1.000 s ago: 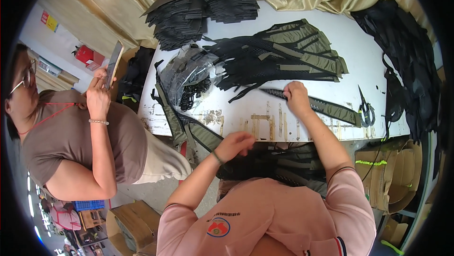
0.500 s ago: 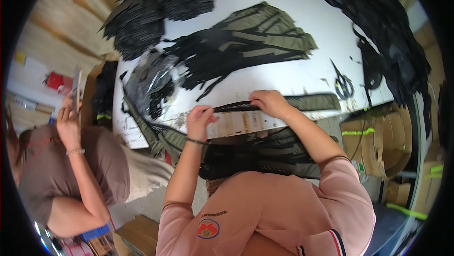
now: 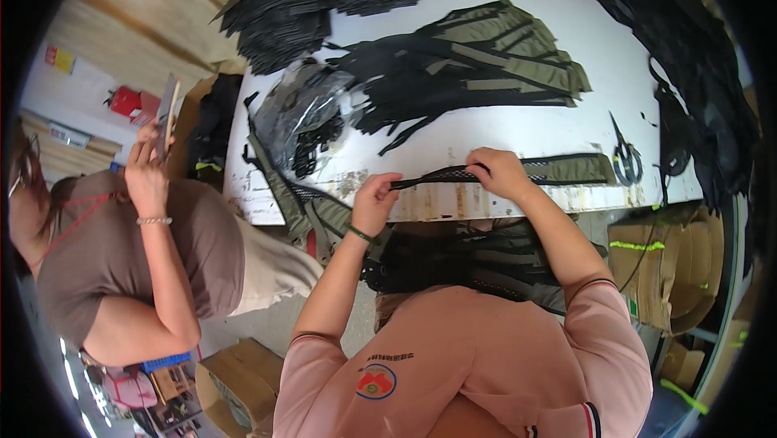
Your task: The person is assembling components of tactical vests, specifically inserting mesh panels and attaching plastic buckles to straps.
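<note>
Two bare hands hold a long black-and-olive strap low over the near edge of a white worktop (image 3: 526,132).

Nearest, a dark bundle of similar strips (image 3: 465,256) lies between the wearer's body and the worktop. Above it, the left hand (image 3: 375,198) pinches the narrow black end of the strap (image 3: 571,170) between thumb and fingers; the right hand (image 3: 497,172) has its fingers closed around the mesh middle. The wide olive end extends rightward, with scissors (image 3: 622,150) just beside it. The strap looks light, soft and hard to break: the thin end probably twists easily, while the wide end seems padded and flatter. The rough mesh should offer good hold, and the narrow tip suits a pinch. Farther back are a clear plastic bag (image 3: 295,94), a fanned pile of matching straps (image 3: 494,53) and stacked black pieces (image 3: 283,21).
</note>
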{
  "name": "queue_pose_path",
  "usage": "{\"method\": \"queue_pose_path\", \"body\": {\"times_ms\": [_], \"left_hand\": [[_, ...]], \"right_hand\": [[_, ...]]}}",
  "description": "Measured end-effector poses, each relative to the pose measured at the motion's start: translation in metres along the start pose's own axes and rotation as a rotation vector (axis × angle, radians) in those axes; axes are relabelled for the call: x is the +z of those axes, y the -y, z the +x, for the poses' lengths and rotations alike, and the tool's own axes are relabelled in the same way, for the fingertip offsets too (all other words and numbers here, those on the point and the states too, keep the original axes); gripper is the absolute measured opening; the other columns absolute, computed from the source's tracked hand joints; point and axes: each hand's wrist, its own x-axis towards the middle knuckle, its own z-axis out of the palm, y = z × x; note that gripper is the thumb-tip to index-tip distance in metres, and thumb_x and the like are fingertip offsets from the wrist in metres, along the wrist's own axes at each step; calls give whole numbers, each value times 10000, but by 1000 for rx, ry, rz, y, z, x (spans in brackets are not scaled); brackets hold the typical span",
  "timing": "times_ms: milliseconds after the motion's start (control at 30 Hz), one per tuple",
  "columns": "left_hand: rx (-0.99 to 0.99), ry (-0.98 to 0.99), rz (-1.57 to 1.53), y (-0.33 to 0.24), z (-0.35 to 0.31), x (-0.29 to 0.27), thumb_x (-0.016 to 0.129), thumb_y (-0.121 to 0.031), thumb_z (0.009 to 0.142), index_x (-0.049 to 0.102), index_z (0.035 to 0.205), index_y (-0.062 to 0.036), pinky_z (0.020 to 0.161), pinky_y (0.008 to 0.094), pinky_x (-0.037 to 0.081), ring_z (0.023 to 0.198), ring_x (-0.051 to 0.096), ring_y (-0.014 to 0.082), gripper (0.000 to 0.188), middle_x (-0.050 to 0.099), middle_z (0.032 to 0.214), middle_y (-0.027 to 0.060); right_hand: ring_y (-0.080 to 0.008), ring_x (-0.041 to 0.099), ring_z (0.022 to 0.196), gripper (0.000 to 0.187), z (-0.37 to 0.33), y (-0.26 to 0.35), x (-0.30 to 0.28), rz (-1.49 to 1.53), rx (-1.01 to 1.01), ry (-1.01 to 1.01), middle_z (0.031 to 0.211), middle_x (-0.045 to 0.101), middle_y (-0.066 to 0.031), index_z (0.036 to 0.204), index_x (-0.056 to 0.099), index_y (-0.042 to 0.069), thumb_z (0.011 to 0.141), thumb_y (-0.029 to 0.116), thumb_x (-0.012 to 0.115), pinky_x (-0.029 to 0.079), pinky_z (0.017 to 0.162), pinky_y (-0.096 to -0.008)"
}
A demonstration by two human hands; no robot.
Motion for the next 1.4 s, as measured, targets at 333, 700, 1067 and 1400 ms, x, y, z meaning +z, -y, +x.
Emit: {"method": "queue_pose_path", "body": {"times_ms": [333,700,1067,1400], "left_hand": [[85,29,290,-2,9,-5,697,-16,743,665,923,-56,586,223,436,634,520,101,187,540,753,30],[-214,109,-219,3,15,-4,689,-12,776,607,806,-19,573,227,486,610,588,96,87,633,715,37],[90,-413,490,30,67,-119,617,-37,778,615,907,-30,689,365,494,756,615,281,130,628,828,128],[123,-154,969,59,87,-109,553,-97,824,635,1077,-140,983,441,355,1144,500,296,270,564,1194,150]], "right_hand": [[-291,597,703,87,5,11,-1,41,49,14,791,624,-80,822,583,89,792,154,633,485,630,-361],[-319,594,823,294,41,80,17,31,-353,-244,902,622,-131,1048,594,87,768,158,650,469,746,-404],[-129,565,585,117,36,55,70,710,231,214,754,605,-73,936,617,10,874,102,579,462,564,-255],[-113,559,618,118,36,57,66,590,-32,147,800,608,-62,939,634,8,853,81,600,458,598,-235]]}}
